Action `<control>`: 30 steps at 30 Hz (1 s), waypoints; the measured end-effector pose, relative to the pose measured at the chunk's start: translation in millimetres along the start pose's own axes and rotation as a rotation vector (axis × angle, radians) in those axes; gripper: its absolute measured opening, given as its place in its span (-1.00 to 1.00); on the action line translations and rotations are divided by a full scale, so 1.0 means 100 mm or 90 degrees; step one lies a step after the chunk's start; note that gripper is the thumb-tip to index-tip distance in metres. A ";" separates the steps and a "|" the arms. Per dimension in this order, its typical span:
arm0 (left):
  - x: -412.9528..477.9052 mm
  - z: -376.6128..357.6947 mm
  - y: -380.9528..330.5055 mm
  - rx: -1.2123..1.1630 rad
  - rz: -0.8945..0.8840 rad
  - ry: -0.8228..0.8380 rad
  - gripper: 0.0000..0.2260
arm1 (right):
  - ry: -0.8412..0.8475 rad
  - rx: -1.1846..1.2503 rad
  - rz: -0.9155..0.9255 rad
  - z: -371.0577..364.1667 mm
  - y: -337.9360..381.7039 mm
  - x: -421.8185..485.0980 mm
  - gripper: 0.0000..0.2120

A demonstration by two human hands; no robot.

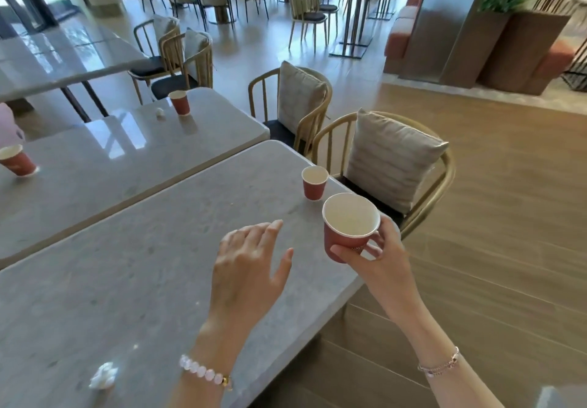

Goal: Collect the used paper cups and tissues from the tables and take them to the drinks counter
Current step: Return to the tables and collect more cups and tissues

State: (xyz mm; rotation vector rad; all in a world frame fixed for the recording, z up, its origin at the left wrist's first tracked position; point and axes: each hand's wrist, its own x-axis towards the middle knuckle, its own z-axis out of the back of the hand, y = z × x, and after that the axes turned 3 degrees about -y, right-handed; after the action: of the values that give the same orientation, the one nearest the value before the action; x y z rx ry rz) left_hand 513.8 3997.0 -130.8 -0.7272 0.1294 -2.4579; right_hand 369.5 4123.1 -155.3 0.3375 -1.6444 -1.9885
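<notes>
My right hand grips a red paper cup by its lower wall, held above the near table's right edge. The cup looks empty. My left hand hovers open over the near grey table, fingers spread, holding nothing. A second red cup stands upright near the table's far right corner, just beyond the held cup. A crumpled white tissue lies near the table's front edge. On the far table stand two more red cups and a small crumpled tissue.
Wooden chairs with grey cushions stand along the tables' right side. A third table lies further left. Wood flooring runs to the right, with a planter and pillar beyond. More tables and chairs fill the back of the room.
</notes>
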 end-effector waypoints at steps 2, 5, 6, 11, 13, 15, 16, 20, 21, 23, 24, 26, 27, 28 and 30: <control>0.07 -0.09 -0.11 0.000 -0.010 -0.012 -0.62 | -0.003 0.001 -0.010 0.14 -0.06 0.07 -0.31; 0.18 -0.23 -0.20 0.000 -0.024 -0.016 -0.62 | -0.015 -0.002 -0.014 0.29 -0.12 0.17 -0.29; 0.21 -0.28 -0.22 0.002 -0.029 -0.014 -0.62 | -0.017 -0.008 -0.015 0.32 -0.14 0.20 -0.29; 0.40 -0.57 -0.31 -0.010 -0.051 0.000 -0.62 | -0.038 0.000 -0.033 0.44 -0.25 0.41 -0.29; 0.48 -0.70 -0.33 -0.019 -0.056 0.001 -0.63 | -0.040 -0.001 -0.036 0.48 -0.31 0.51 -0.30; 0.56 -0.80 -0.36 -0.028 -0.058 -0.002 -0.65 | -0.037 -0.003 -0.037 0.52 -0.36 0.62 -0.31; 0.62 -0.85 -0.36 -0.030 -0.060 -0.003 -0.65 | -0.035 -0.004 -0.039 0.53 -0.38 0.69 -0.31; 0.90 -1.13 -0.33 -0.041 -0.050 -0.002 -0.66 | -0.025 -0.006 -0.038 0.52 -0.49 1.07 -0.33; 0.98 -1.20 -0.31 -0.042 -0.043 -0.006 -0.66 | -0.019 -0.009 -0.037 0.49 -0.50 1.18 -0.33; 1.12 -1.31 -0.26 -0.041 -0.022 -0.008 -0.65 | -0.005 -0.014 -0.032 0.43 -0.53 1.39 -0.35; 1.19 -1.37 -0.24 -0.040 -0.012 -0.005 -0.65 | 0.003 -0.014 -0.031 0.40 -0.55 1.49 -0.35; 1.30 -1.46 -0.20 -0.038 0.006 0.008 -0.65 | 0.018 -0.013 -0.028 0.34 -0.57 1.67 -0.35; 1.34 -1.51 -0.18 -0.036 0.011 0.013 -0.65 | 0.025 -0.011 -0.029 0.31 -0.59 1.74 -0.35; 1.38 -1.55 -0.16 -0.035 0.015 0.018 -0.66 | 0.031 -0.006 -0.032 0.29 -0.61 1.80 -0.35; 1.44 -1.64 -0.13 -0.038 0.022 0.027 -0.67 | 0.043 0.000 -0.036 0.25 -0.66 1.91 -0.34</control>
State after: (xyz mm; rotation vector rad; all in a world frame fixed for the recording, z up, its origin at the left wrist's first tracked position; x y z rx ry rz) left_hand 321.0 3918.1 -198.9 -0.6929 0.2296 -2.4457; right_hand 182.7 4047.8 -186.2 0.4498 -1.6098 -1.9956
